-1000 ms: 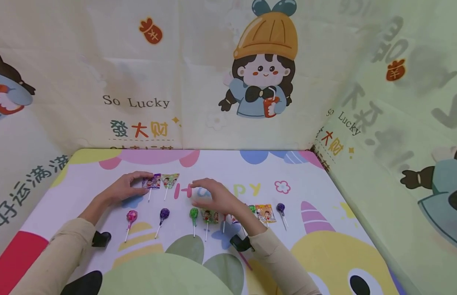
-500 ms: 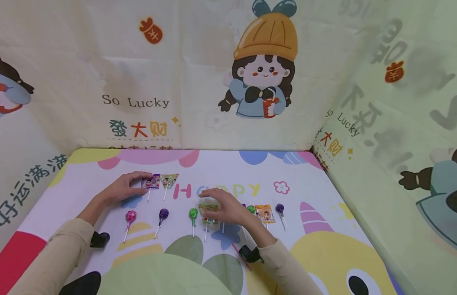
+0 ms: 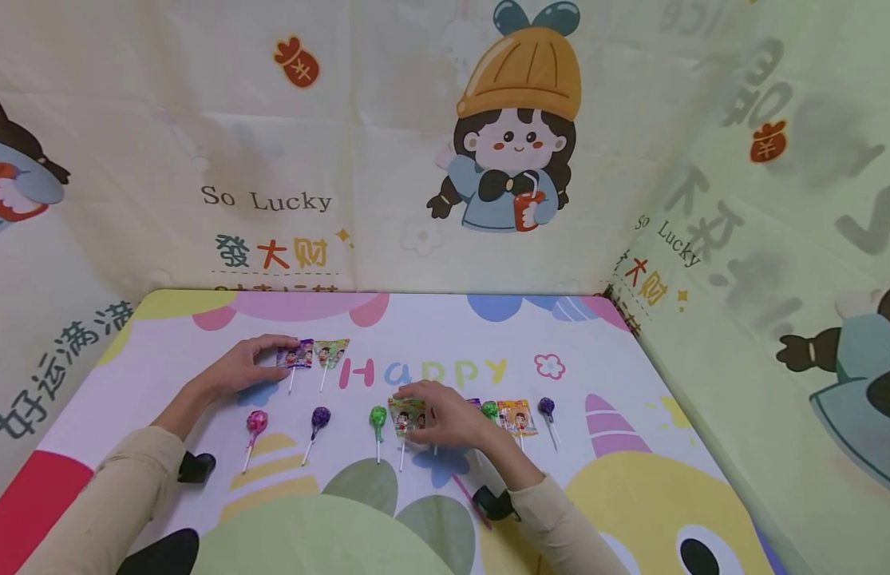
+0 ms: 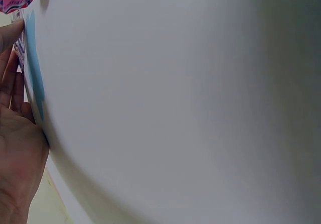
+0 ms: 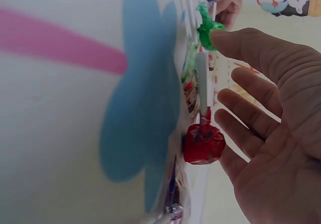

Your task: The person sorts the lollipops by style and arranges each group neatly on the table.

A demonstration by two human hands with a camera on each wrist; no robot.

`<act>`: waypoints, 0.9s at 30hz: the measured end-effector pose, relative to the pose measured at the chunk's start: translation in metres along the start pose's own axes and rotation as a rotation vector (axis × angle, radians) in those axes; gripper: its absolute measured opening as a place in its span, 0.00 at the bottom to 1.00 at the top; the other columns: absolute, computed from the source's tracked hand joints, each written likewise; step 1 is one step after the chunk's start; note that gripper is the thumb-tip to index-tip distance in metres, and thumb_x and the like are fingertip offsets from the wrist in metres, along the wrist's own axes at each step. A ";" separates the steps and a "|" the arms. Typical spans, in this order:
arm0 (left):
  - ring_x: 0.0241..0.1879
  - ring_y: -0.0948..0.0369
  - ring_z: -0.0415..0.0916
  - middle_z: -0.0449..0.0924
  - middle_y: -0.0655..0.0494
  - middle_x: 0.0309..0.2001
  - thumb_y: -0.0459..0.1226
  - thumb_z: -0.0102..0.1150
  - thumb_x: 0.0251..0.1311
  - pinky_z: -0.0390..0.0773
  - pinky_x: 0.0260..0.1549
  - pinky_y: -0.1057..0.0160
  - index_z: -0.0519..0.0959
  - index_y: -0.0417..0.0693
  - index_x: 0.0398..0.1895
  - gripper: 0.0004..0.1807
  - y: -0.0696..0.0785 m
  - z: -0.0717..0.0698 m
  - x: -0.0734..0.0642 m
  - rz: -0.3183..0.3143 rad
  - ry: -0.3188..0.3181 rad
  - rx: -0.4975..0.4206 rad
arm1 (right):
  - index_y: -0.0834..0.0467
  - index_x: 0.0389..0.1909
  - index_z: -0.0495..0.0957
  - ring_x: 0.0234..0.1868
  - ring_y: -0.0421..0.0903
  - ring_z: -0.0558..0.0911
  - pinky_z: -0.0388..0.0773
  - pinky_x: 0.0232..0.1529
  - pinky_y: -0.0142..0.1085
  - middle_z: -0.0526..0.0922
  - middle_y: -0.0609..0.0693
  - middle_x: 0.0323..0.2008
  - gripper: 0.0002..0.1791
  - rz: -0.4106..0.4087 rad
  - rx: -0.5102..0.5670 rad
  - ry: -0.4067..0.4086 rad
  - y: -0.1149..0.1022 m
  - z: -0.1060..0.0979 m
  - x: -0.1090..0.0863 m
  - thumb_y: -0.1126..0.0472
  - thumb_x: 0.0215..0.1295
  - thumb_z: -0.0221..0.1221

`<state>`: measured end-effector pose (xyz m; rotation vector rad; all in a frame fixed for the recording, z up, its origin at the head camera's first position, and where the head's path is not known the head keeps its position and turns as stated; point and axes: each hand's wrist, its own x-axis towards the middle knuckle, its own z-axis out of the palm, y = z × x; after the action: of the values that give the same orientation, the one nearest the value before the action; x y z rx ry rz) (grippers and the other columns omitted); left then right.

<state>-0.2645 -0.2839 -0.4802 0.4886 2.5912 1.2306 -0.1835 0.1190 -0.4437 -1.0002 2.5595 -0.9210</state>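
Observation:
My left hand (image 3: 238, 369) rests near the back left, thumb and forefinger at opposite edges of a purple-wrapped lollipop (image 3: 297, 356). A green-wrapped lollipop (image 3: 330, 353) lies just right of it. My right hand (image 3: 445, 414) hovers over the middle of the row, thumb and fingers spread round the right side of another green-wrapped lollipop (image 3: 407, 415). In the right wrist view, a red lollipop (image 5: 203, 144) lies under the open palm, and the thumb tip overlaps a green ball lollipop (image 5: 206, 29). In the head view, the right hand hides the red lollipop.
A pink lollipop (image 3: 256, 423), a purple lollipop (image 3: 319, 419) and a green lollipop (image 3: 377, 417) lie along the front row. Right of my hand are another green lollipop (image 3: 490, 410), an orange-wrapped one (image 3: 516, 415) and a dark purple one (image 3: 547, 407). Printed cloth walls (image 3: 387, 263) border the table.
My right hand has come down and toward the person, from over the printed letters to the green-wrapped lollipop in the row. My left hand has stayed at the purple-wrapped lollipop.

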 end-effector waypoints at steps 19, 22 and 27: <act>0.75 0.33 0.49 0.59 0.34 0.75 0.43 0.69 0.64 0.49 0.69 0.27 0.73 0.48 0.70 0.32 0.002 0.002 -0.002 -0.022 -0.002 -0.014 | 0.55 0.66 0.76 0.64 0.47 0.74 0.70 0.69 0.46 0.78 0.49 0.65 0.31 0.070 0.020 -0.009 0.007 0.008 0.002 0.60 0.61 0.72; 0.75 0.33 0.49 0.59 0.34 0.75 0.43 0.69 0.64 0.49 0.69 0.27 0.73 0.48 0.70 0.32 0.003 0.001 -0.002 -0.018 -0.001 -0.012 | 0.54 0.65 0.77 0.63 0.46 0.75 0.71 0.68 0.45 0.78 0.48 0.64 0.31 0.072 0.017 -0.002 0.008 0.008 0.003 0.60 0.61 0.72; 0.75 0.33 0.49 0.59 0.35 0.75 0.42 0.69 0.64 0.49 0.69 0.27 0.73 0.47 0.70 0.32 0.004 0.001 -0.002 -0.014 -0.001 -0.017 | 0.53 0.66 0.77 0.63 0.45 0.74 0.70 0.69 0.44 0.78 0.47 0.64 0.31 0.077 -0.009 -0.006 0.009 0.008 0.004 0.59 0.61 0.72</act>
<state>-0.2621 -0.2820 -0.4776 0.4663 2.5772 1.2465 -0.1878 0.1177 -0.4563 -0.8980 2.5796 -0.8857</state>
